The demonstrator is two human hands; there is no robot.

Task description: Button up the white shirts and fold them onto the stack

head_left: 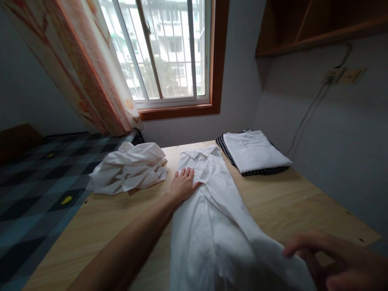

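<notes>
A white collared shirt [212, 226] lies lengthwise on the wooden table, its collar toward the window and its lower part running out of the bottom of the view. My left hand [184, 185] rests flat on the shirt's left side just below the collar, fingers extended. At the lower right, my right hand [342, 258] is blurred beside the shirt's lower right edge. Its fingers are bent and apart, with a gap showing between them, and no cloth is visible in them. Whether its fingertips touch the shirt is unclear.
A crumpled white garment [130, 167] lies at the table's far left. Folded clothes, a white one [254, 151] over black-and-white striped cloth [266, 171], sit at the far right. A checked bed [27, 194] adjoins the wooden table [291, 202] on the left.
</notes>
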